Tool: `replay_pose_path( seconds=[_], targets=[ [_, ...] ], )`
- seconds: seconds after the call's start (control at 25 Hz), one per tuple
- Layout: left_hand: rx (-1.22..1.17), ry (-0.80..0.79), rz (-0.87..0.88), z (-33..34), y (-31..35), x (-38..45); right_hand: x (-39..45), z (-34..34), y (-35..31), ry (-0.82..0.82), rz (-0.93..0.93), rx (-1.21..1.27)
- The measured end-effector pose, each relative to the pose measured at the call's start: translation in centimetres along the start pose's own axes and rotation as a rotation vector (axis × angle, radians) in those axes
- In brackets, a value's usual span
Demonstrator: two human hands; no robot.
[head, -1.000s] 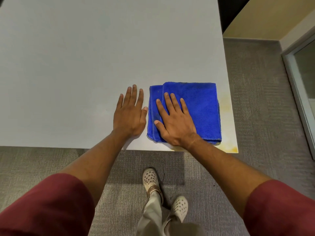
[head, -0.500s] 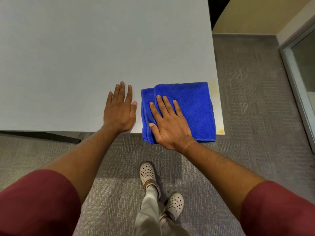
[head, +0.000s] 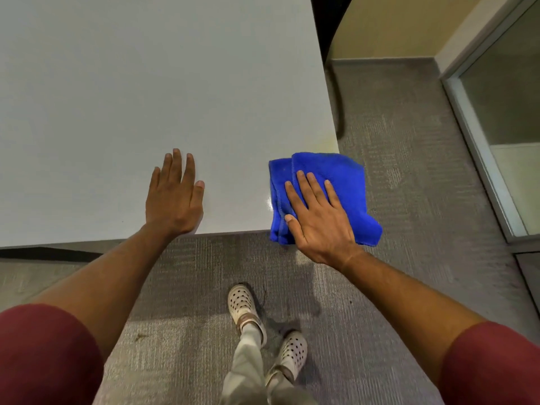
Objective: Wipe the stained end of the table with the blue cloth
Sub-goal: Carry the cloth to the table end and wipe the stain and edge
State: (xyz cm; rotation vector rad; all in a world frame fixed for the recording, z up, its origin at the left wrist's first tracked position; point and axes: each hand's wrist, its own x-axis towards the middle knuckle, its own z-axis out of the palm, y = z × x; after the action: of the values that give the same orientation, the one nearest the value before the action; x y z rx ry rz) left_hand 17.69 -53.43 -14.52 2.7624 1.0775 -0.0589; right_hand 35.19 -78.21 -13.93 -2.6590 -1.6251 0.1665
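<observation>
Wipe, corner pass: my right hand (head: 317, 216) presses flat, fingers spread, on the cloth (head: 344, 182) (overhanging the table (head: 146, 83) corner), left hand (head: 175, 197) bracing flat; I should keep pressure even.

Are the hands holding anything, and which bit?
Nothing is grasped. The right hand presses flat on the blue cloth, on its left part at the table corner. The left hand lies flat on the table.

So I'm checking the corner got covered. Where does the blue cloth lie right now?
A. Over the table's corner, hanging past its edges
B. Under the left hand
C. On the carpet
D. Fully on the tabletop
A: the blue cloth, pressed flat under the right hand, overhangs the table corner.
</observation>
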Motion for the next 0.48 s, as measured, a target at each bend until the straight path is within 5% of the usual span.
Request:
replay_pose_path(
  seconds=[0.48],
  targets=[
    [-0.044,0.012,0.017,-0.3,0.5,1.2,2.3,-0.7,3.6,-0.026,0.109,0.028]
  ],
)
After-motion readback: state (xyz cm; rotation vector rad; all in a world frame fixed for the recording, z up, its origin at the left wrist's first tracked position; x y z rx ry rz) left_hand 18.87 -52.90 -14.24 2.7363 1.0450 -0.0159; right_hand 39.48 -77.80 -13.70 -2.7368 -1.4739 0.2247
